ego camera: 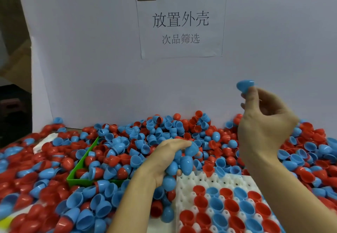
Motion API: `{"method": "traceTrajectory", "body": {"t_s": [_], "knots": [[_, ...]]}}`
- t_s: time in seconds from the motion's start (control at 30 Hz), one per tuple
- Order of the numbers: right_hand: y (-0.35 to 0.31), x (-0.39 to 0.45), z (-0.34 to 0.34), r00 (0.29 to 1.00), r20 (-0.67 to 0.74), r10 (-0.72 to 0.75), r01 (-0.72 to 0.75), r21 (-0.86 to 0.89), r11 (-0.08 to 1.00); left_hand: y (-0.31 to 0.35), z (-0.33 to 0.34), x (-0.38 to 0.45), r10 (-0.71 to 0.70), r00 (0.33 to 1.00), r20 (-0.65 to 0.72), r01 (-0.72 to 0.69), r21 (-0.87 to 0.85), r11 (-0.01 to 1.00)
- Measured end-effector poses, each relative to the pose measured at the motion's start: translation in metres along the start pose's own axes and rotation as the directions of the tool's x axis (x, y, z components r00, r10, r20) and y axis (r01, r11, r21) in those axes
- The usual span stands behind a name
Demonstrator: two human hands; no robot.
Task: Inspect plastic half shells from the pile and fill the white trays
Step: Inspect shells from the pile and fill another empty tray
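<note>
The right hand [264, 123] is raised, fingertips pinching one blue half shell [245, 86]; the left hand [169, 158], lower, curls round several blue half shells [184, 160].

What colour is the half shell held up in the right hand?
Blue. The half shell pinched by the right hand shows best in the head view.

View: one head camera, worn by the person, wide-angle with bent edges.
Facing: forward and slightly down, square onto a white board [91, 50] bearing a paper sign [180, 23].
Height: above the pile [127, 141], which filled the lower half.
Nearness: close; both forearms entered from the bottom edge, the left hand [169, 160] low at centre, the right hand [264, 116] raised at right.
Bottom edge: the tray [228, 205] lay nearest, cut off by the frame.
Left edge: a dark room showed past the board.
Shared view: none; only one view.
</note>
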State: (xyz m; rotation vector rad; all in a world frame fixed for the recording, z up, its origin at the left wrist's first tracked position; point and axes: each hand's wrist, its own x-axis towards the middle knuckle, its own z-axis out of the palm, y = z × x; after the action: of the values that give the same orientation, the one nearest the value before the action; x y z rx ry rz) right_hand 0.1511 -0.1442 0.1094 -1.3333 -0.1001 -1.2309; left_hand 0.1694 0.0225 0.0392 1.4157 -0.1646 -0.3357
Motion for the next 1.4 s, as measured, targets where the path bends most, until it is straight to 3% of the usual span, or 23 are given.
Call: {"method": "traceTrajectory", "body": {"t_s": [0.07,0.1,0.13,0.17,0.2,0.27,0.33,0.43,0.47,0.57,0.83,1.03,1.13,1.2,1.23,1.27,1.3,1.37,1.4], "knots": [[0.007,-0.003,0.033,0.952,0.292,0.092,-0.040,-0.179,0.983,0.001,0.001,-0.001,-0.020,1.000,0.011,0.020,0.020,1.000],[0.014,-0.007,0.045,0.837,0.505,0.212,-0.036,-0.335,0.941,0.000,0.000,-0.001,-0.025,1.000,0.011,0.025,0.024,0.999],[0.021,-0.011,0.053,0.675,0.658,0.333,0.021,-0.468,0.883,0.000,-0.001,-0.001,-0.022,1.000,0.015,0.021,0.026,0.999],[0.028,-0.015,0.056,0.544,0.738,0.401,0.113,-0.537,0.836,0.001,-0.003,-0.001,-0.009,1.000,0.021,0.009,0.021,1.000],[0.034,-0.018,0.054,0.488,0.772,0.408,0.195,-0.552,0.810,0.001,-0.005,-0.001,0.007,1.000,0.023,-0.007,0.002,1.000],[0.040,-0.022,0.040,0.498,0.775,0.389,0.201,-0.539,0.818,0.002,-0.008,-0.002,0.039,0.999,-0.020,-0.040,-0.043,0.998],[0.047,-0.023,0.022,0.520,0.746,0.415,0.094,-0.533,0.841,0.000,-0.010,0.000,0.062,0.993,-0.101,-0.065,-0.032,0.997],[0.047,-0.028,0.003,0.420,0.768,0.483,-0.136,-0.473,0.871,-0.003,-0.010,0.003,0.084,0.982,-0.170,-0.085,0.004,0.996],[0.047,-0.030,0.000,0.423,0.767,0.482,-0.173,-0.453,0.874,-0.003,-0.009,0.004,0.085,0.979,-0.185,-0.084,0.012,0.996],[0.047,-0.033,-0.005,0.480,0.738,0.475,-0.227,-0.418,0.879,-0.004,-0.006,0.003,0.083,0.978,-0.193,-0.078,0.032,0.996],[0.043,-0.033,-0.010,0.464,0.614,0.639,-0.537,-0.379,0.754,-0.001,-0.002,0.001,0.142,0.978,-0.153,-0.125,0.115,0.986],[0.040,-0.028,-0.007,0.706,0.330,0.627,-0.591,-0.213,0.778,0.000,-0.001,-0.001,0.099,0.984,-0.148,-0.093,0.049,0.994],[0.031,-0.027,0.001,0.897,0.108,0.429,-0.418,-0.110,0.902,-0.001,-0.002,0.000,0.085,0.984,-0.154,-0.079,0.044,0.996],[0.024,-0.028,0.014,0.966,0.016,0.258,-0.257,-0.049,0.965,-0.004,-0.002,0.003,0.088,0.981,-0.172,-0.075,0.083,0.994],[0.021,-0.030,0.022,0.979,0.055,0.195,-0.192,-0.062,0.979,-0.005,-0.002,0.004,0.088,0.982,-0.167,-0.072,0.099,0.992],[0.021,-0.032,0.031,0.970,0.185,0.160,-0.138,-0.127,0.982,-0.007,-0.002,0.005,0.083,0.984,-0.158,-0.067,0.105,0.992],[0.022,-0.036,0.040,0.902,0.390,0.183,-0.092,-0.240,0.966,-0.008,-0.001,0.005,0.073,0.986,-0.153,-0.056,0.112,0.992],[0.029,-0.049,0.051,0.640,0.709,0.297,0.051,-0.424,0.904,-0.010,-0.003,0.005,0.071,0.980,-0.185,-0.044,0.143,0.989],[0.034,-0.055,0.053,0.581,0.747,0.324,0.096,-0.458,0.884,-0.010,-0.004,0.005,0.079,0.976,-0.203,-0.048,0.151,0.987]]}}
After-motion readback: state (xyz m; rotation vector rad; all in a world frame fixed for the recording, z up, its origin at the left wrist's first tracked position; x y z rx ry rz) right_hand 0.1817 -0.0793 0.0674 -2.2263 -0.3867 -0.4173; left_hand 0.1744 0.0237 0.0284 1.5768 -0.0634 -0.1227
